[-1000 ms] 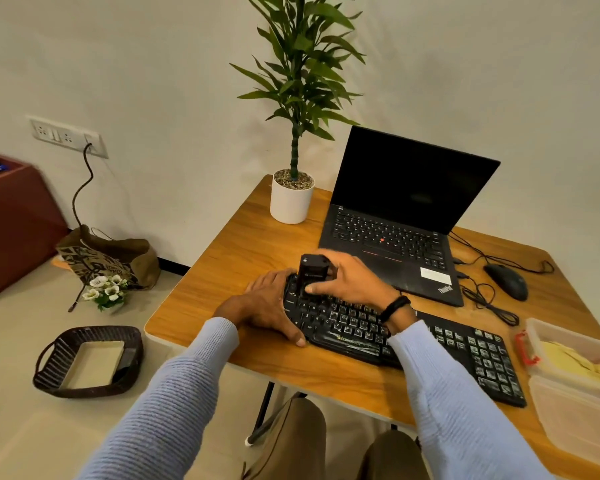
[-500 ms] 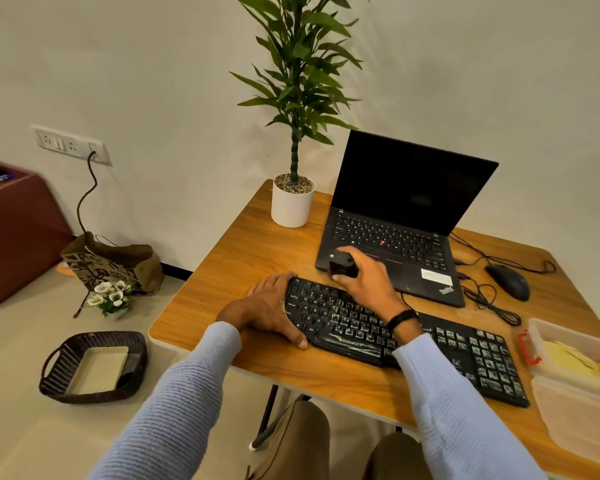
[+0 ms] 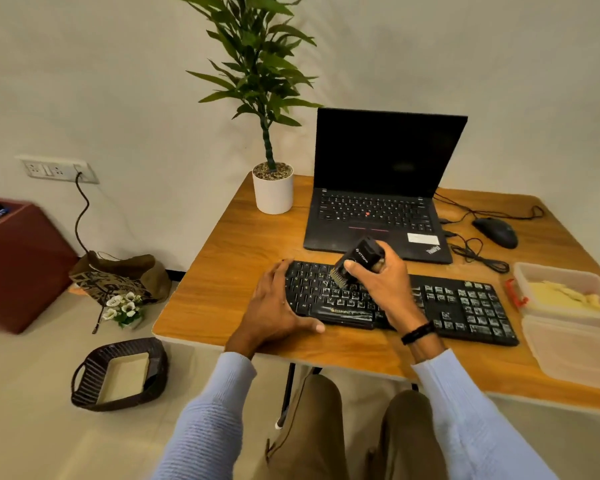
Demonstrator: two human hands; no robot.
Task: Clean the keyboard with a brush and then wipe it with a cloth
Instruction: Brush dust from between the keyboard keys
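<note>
A black keyboard [image 3: 465, 306] lies along the front of the wooden table [image 3: 229, 258]. My right hand [image 3: 385, 285] grips a black block-shaped brush [image 3: 357, 259], tilted with its pale bristles down on the keys of the left half. My left hand [image 3: 274, 306] rests flat on the keyboard's left end, thumb along its front edge. A yellow cloth [image 3: 561, 294] lies in a clear plastic box [image 3: 534, 271] at the table's right edge.
An open black laptop [image 3: 378, 202] stands just behind the keyboard, a potted plant [image 3: 272, 188] to its left, a mouse [image 3: 496, 232] with loose cables to its right. The box's lid [image 3: 575, 355] lies at the front right. On the floor sit a dark basket [image 3: 118, 374] and a bag [image 3: 118, 275].
My right hand swept the brush from the keyboard's upper left corner to its back edge by the laptop, then down onto the middle keys. My left hand stayed put.
</note>
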